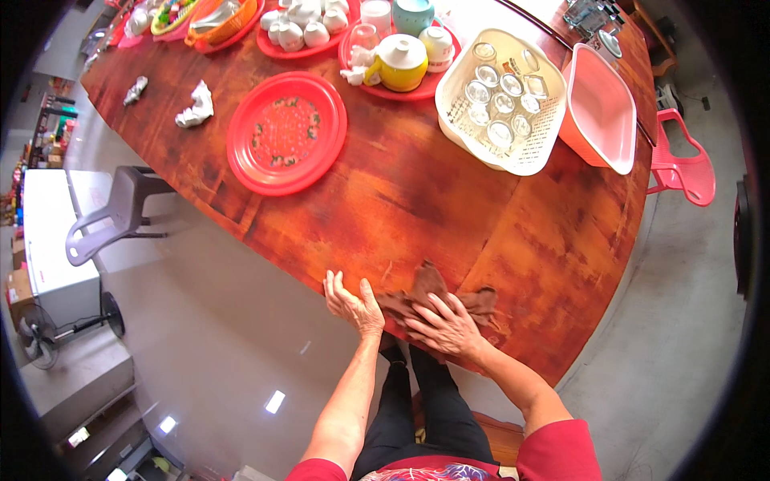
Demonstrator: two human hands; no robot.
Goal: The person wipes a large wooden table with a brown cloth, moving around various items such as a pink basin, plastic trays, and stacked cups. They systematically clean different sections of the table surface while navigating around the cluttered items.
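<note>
My right hand [446, 324] presses on a crumpled brown cloth [429, 282] at the near edge of the wooden table [385, 216]. Its fingers lie over the cloth, and folds of it stick out ahead of and beside them. To its left, my left hand [354, 305] hovers at the table's edge, fingers apart and with nothing in it. Farther off to the left lies a round red tray [286, 134] with a printed pattern in its middle.
A cream basket [545, 148] of small glasses stands at the right, next to a pink basin [613, 120]. Along the back, red trays bear white cups [291, 37] and a yellow teapot [401, 68]. Crumpled tissue [196, 106] lies at the left. Chairs flank the table, one grey [120, 210].
</note>
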